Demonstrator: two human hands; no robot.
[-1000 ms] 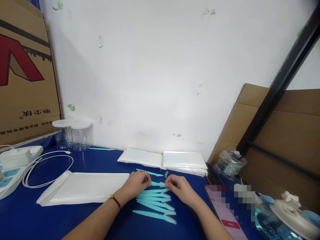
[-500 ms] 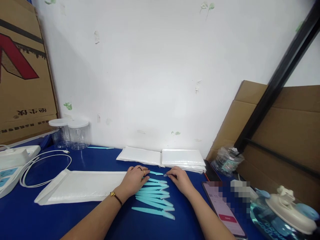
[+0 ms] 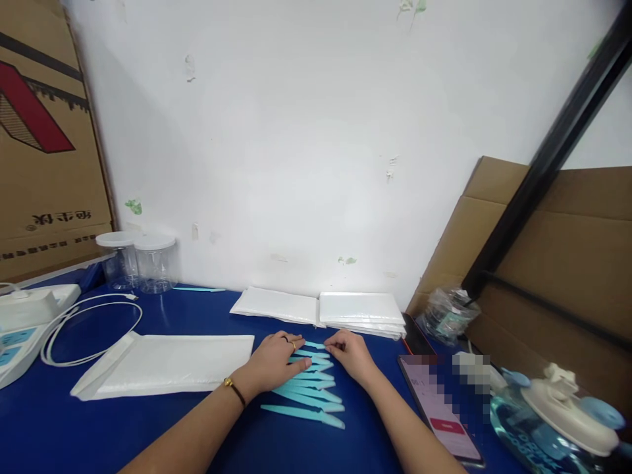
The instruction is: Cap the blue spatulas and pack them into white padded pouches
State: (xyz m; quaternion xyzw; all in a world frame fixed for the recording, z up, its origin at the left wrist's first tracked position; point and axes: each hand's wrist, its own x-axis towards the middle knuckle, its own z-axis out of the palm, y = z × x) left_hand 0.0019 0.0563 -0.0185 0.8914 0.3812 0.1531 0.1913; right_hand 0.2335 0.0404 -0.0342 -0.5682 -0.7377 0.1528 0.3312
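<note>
Several turquoise eyebrow razors lie in a fanned column on the blue table, with their blade ends to the right. My left hand lies over the handles at the far end of the column. Its bent fingers hold down the farthest eyebrow razor, and its thumb is apart, over other handles. My right hand is closed in a pinch at that razor's blade end. A small clear cap seen there earlier is now hidden by the fingertips.
A white padded mailer lies left of my hands. White packets are stacked by the wall. A phone and a water bottle stand on the right. Clear jars, a white cable and a power strip are left.
My right hand has moved slightly left, bringing the small clear cap to the farthest razor's blade end. My left hand has shifted a little right, with its thumb now farther over the handles.
</note>
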